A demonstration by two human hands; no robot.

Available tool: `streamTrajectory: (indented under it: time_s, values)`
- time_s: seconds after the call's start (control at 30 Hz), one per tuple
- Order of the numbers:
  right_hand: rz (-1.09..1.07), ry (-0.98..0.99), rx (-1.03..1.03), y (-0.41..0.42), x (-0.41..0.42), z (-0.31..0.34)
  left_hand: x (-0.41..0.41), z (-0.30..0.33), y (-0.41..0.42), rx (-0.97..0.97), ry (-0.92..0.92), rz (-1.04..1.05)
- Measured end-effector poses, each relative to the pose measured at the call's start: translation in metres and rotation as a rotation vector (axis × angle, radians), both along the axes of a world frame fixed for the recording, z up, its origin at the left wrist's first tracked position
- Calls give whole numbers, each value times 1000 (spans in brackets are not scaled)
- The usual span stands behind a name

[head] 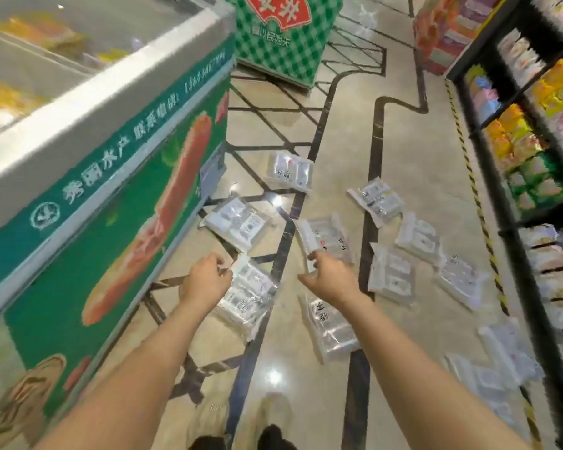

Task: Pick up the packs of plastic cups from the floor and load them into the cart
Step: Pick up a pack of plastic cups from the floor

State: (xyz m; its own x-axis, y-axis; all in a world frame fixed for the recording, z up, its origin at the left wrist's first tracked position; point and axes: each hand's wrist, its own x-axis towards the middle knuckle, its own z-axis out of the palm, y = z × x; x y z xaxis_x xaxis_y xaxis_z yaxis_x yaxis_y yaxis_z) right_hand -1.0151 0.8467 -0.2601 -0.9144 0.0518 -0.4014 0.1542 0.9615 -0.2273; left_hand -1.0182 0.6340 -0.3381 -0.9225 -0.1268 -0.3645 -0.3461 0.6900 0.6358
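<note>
Several clear packs of plastic cups lie scattered on the tiled floor ahead of me. One pack lies just right of my left hand, whose fingers are loosely curled and hold nothing. Another pack lies beyond the fingertips of my right hand, which is stretched forward with relaxed fingers and is empty. A third pack shows under my right forearm. Both hands are raised above the floor and touch no pack. More packs lie to the right. No cart is in view.
A long chest freezer with green printed sides runs along the left. Dark shelving stocked with packaged goods lines the right. A green checked display stands at the far end of the aisle. My shoes show at the bottom edge.
</note>
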Motion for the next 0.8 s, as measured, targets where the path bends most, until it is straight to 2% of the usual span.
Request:
streamTrajectory:
  time_s: [0.1,0.2,0.37,0.57,0.67,0.8]
  values:
    - [95,-69,17,13,-49,-55,-18,-54,14,1,-91,122]
    - [188,-116,41,26,-101,-139,-33,-136,32,33,-164,318]
    - [314,-108,58,36,-169,-314,-57,-305,61,150,-199,629]
    - [334,-150,34,48,-212,-513,-70,-489,85,196,-239,828]
    - [329,-162,34,49,-232,-577,-73,-546,90,252,-284,966]
    - [296,-226,11,47,-255,-633,-76,-590,91,344,-344,1120]
